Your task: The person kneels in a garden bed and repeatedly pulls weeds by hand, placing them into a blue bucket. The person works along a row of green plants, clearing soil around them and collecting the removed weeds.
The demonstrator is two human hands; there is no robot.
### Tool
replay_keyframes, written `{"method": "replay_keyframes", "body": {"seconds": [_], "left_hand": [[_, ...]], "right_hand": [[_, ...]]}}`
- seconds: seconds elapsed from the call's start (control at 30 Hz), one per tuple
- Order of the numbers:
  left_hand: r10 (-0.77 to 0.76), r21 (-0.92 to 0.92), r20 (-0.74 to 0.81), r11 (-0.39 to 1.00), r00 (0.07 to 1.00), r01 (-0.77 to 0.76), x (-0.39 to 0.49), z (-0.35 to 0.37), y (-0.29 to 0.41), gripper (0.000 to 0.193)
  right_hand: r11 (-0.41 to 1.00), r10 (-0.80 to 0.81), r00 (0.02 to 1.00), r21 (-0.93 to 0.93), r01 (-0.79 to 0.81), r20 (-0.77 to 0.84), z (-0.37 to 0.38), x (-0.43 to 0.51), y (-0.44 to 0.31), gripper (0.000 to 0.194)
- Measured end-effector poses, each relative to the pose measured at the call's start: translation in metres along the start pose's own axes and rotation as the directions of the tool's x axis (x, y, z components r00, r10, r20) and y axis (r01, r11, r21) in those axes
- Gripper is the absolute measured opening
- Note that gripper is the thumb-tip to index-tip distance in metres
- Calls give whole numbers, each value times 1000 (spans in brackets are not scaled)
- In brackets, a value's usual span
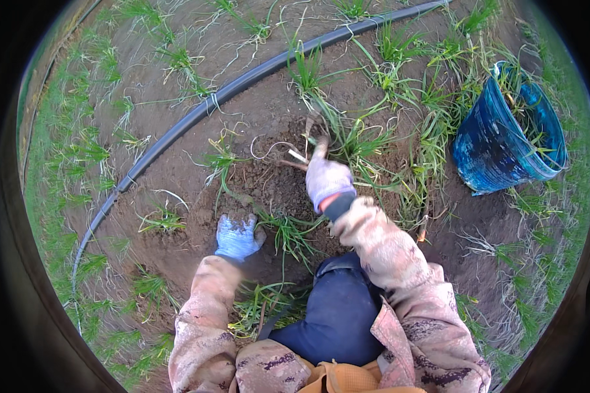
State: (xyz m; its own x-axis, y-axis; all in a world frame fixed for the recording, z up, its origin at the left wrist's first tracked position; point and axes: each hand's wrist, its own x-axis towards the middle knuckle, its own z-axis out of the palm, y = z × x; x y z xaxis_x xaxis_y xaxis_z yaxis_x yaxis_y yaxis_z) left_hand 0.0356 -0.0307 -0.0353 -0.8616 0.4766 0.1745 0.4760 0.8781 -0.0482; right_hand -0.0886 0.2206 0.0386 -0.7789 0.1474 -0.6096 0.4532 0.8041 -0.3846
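Observation:
My left hand [237,237], in a light blue glove with soil over its fingers, rests on the brown soil with the fingers spread and nothing held. Just right of it grows a green grass-like clump [292,233]. Ahead and to the right, my right hand [330,181], in a pale purple glove, is closed around a short hand tool [320,146]. The tool's far end reaches the loosened soil [275,182] beside another leafy clump [361,142]; motion blur hides its exact shape. A thin brown stick-like piece [293,165] sticks out left of this hand.
A black hose [255,73] with ties around it curves across the ground ahead. At the right, a tilted blue bucket [491,142] contains some plants. Pulled-looking plants [427,142] lie in a strip left of the bucket. My bent knee [346,299] is close behind the hands.

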Motion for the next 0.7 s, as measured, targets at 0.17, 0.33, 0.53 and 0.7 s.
{"method": "replay_keyframes", "body": {"seconds": [0.17, 0.33, 0.53, 0.7], "left_hand": [[-38, -83, 120, 995, 992, 49, 13, -16, 1, 43], [-64, -93, 283, 991, 957, 94, 15, -19, 0, 44], [-48, -111, 296, 990, 954, 84, 17, -22, -2, 37], [-45, -172, 247, 981, 968, 90, 19, -26, -2, 35]], "right_hand": [[764, -577, 807, -263, 589, 128, 16, -17, -23, 48], [952, -303, 947, -21, 307, 109, 29, 43, -33, 59], [916, -225, 972, -325, 234, 65, 42, 70, -30, 41], [902, -136, 986, -400, 163, 95, 43, 98, -33, 46]]}}
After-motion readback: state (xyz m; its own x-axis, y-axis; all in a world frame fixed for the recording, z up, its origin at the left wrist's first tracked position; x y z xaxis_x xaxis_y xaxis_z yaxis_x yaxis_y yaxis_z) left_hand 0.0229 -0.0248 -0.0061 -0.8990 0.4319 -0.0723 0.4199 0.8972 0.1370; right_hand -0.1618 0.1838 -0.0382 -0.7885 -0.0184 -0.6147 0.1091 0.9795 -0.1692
